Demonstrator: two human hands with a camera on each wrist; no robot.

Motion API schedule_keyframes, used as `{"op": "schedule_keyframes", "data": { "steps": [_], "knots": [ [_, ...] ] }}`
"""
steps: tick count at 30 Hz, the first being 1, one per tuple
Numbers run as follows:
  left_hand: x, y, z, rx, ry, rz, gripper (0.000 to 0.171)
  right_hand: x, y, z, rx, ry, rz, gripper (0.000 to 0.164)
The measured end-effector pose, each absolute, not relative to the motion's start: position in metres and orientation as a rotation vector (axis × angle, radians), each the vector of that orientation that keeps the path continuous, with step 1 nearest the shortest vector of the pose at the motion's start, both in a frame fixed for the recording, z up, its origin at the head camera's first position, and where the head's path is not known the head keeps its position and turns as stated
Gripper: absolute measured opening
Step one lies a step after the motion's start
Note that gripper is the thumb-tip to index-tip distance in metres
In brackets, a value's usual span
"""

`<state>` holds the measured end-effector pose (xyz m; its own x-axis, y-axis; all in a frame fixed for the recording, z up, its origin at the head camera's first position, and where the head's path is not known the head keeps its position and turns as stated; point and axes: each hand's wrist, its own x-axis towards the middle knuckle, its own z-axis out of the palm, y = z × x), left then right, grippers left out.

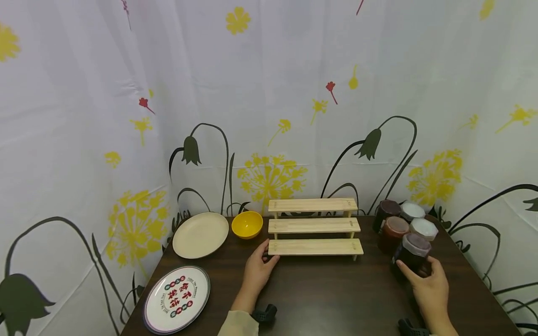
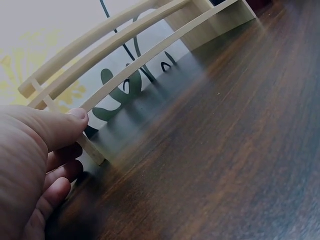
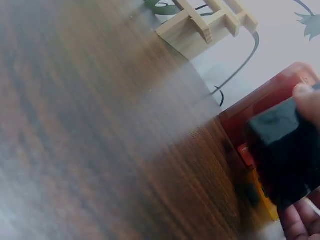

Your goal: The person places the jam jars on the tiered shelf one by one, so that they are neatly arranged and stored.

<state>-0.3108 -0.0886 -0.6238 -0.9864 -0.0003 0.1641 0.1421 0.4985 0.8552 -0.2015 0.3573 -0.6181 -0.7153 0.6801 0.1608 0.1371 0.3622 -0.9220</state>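
A three-step wooden rack (image 1: pixel 314 226) stands on the dark table. My left hand (image 1: pixel 257 269) grips the left end of its lowest board; in the left wrist view the thumb (image 2: pixel 70 125) presses the board's end, with the other fingers curled below. On the right, my right hand (image 1: pixel 433 290) holds a dark jar (image 1: pixel 411 254) with a translucent lid between thumb and fingers. The right wrist view shows this dark jar (image 3: pixel 282 145) in front of a red jar (image 3: pixel 265 100). Behind it stand the reddish-brown jar (image 1: pixel 392 234), another dark jar (image 1: pixel 385 214) and two white-lidded jars (image 1: pixel 423 228).
A cream oval plate (image 1: pixel 201 235) and a yellow bowl (image 1: pixel 247 225) stand at the back left. Nearer lies a white plate (image 1: pixel 176 298) with red lettering, at the table's left edge. A flower-printed curtain (image 1: pixel 269 93) hangs behind the table.
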Motion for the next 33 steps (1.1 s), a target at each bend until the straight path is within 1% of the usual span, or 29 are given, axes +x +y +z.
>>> {"op": "schedule_keyframes", "data": {
  "steps": [5, 7, 11, 17, 22, 28, 33],
  "knots": [
    [-0.312, -0.089, -0.624, -0.101, -2.592, -1.515, 0.065, -0.201, 0.354, -0.614, -0.641, -2.032, 1.223, 0.060],
    [-0.311, -0.090, -0.624, -0.101, -2.585, -1.516, 0.065, -0.200, 0.353, -0.614, -0.620, -1.992, 1.149, 0.057],
    [-0.310, -0.090, -0.625, -0.107, -2.585, -1.504, 0.064, -0.197, 0.350, -0.609, -0.574, -1.893, 1.046, 0.059],
    [-0.311, -0.090, -0.624, -0.107, -2.570, -1.528, 0.064, -0.196, 0.337, -0.602, -0.552, -1.778, 1.045, 0.063],
    [-0.313, -0.089, -0.622, -0.116, -2.578, -1.523, 0.064, -0.196, 0.325, -0.600, -0.463, -1.772, 1.010, 0.063],
    [-0.310, -0.090, -0.625, -0.117, -2.598, -1.510, 0.063, -0.195, 0.302, -0.599, -0.363, -1.825, 1.017, 0.064],
    [-0.309, -0.090, -0.624, -0.127, -2.579, -1.535, 0.062, -0.202, 0.280, -0.594, -0.260, -1.834, 1.061, 0.065]
  ]
}}
